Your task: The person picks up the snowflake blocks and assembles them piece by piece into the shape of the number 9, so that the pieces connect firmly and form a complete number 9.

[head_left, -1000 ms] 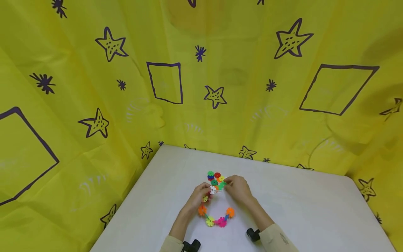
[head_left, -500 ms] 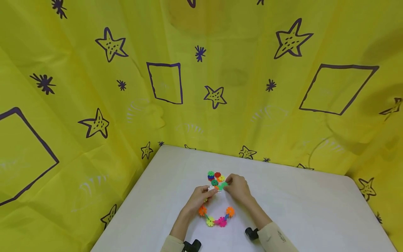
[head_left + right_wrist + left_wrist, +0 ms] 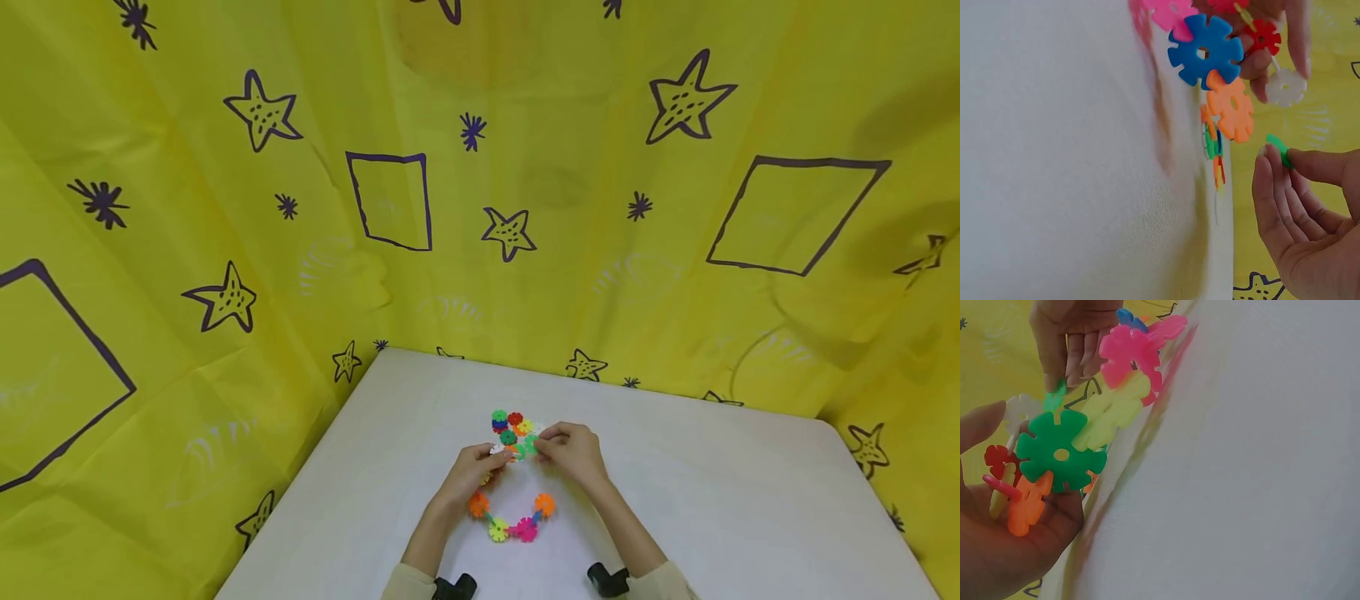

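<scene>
A chain of flower-shaped plastic discs hangs from my left hand [image 3: 463, 477], curving over the table in the head view. The left fingers grip its end near a white disc [image 3: 1286, 87], with red discs [image 3: 1264, 37] beside it. Farther along the chain come a dark green disc [image 3: 1038, 453], a pale yellow disc [image 3: 1110, 415], a pink disc [image 3: 1127, 353], a blue disc [image 3: 1219, 47] and an orange disc [image 3: 1233, 111]. Between thumb and fingertips, my right hand [image 3: 576, 454] pinches a bright green disc [image 3: 1279, 150], a short gap from the white one.
Beyond the hands lies a small heap of loose discs, among them a red disc [image 3: 515, 418] and a dark green disc [image 3: 507, 437]. They lie on a white table [image 3: 712, 483]. A yellow patterned curtain [image 3: 465, 183] rises along its back and left edges.
The left thumb and fingers have shifted over the white disc, which faced up a second ago and now shows less. The right hand has kept its pinch on the green disc. The head view shifted slightly.
</scene>
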Demonstrator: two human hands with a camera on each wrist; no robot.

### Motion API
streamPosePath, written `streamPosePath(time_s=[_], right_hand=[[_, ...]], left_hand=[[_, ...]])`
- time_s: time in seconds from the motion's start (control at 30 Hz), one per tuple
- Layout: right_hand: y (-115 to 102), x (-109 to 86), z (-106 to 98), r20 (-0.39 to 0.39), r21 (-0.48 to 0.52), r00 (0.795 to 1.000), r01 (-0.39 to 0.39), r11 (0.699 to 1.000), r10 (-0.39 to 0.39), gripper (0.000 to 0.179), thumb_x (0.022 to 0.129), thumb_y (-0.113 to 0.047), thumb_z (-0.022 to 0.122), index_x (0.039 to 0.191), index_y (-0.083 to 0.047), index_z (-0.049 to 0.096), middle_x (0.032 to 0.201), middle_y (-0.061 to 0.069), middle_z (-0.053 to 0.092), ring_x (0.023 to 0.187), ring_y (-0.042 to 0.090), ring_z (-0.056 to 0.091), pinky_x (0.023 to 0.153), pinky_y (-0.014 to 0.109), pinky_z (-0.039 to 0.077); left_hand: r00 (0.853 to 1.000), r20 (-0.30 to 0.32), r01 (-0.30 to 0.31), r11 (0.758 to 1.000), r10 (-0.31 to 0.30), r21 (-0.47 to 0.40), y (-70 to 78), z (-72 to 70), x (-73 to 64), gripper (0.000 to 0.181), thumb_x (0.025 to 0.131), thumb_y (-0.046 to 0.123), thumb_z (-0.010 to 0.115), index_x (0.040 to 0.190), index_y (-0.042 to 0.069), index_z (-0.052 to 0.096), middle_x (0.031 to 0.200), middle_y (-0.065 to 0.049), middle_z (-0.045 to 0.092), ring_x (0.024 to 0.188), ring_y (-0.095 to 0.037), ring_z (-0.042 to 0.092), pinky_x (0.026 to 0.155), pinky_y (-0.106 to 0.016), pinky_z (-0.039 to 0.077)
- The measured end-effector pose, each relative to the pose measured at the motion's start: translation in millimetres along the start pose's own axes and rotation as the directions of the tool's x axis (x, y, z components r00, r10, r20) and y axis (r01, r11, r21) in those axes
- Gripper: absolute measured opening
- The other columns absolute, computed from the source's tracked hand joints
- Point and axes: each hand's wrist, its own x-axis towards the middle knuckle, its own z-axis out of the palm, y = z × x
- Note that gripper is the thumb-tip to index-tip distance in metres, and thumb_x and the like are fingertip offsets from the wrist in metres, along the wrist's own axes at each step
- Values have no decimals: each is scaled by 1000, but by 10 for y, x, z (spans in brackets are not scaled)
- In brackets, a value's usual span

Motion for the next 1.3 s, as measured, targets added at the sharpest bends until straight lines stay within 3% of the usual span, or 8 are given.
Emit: streamPosePath(time_s=[0.3,0.6,0.77,0.97,1.3], right_hand=[[-47,-193,-57,56,173,996,-78,982,69,14,92,-7,77,97,5,71,79,14,75,75,34,76,68,39,63],[-96,-314,-88,82,279,995,-78,957,57,21,92,-7,77,101,10,70,85,19,76,74,31,75,72,40,63],[-105,-337,-94,105,304,994,-71,950,41,23,92,-7,78,102,12,69,86,21,75,75,32,76,74,43,63],[-110,-336,-90,109,299,994,-48,953,16,23,91,-7,79,102,12,71,86,21,76,77,34,76,72,38,63],[-80,-350,-57,81,307,996,-4,952,-22,17,90,-2,80,99,11,73,85,23,75,78,44,75,72,47,63]], left_hand=[[1000,-6,-1,1000,0,-29,23,25,-17,48,101,29,70,95,-17,58,72,-3,54,66,-18,46,63,-26,39],[1000,29,6,999,-4,-54,28,18,-10,51,101,32,69,101,-19,59,75,-3,55,67,-17,45,66,-26,40],[999,52,8,997,-4,-83,23,30,-5,50,100,30,70,99,-19,60,76,-4,57,68,-17,44,64,-26,39],[998,69,12,995,-5,-101,41,40,-3,36,100,27,71,90,-7,66,76,-4,58,68,-17,46,64,-25,39],[999,50,26,991,-20,-133,11,53,-27,24,99,20,73,95,-4,72,82,-6,69,70,-17,49,66,-25,41]])
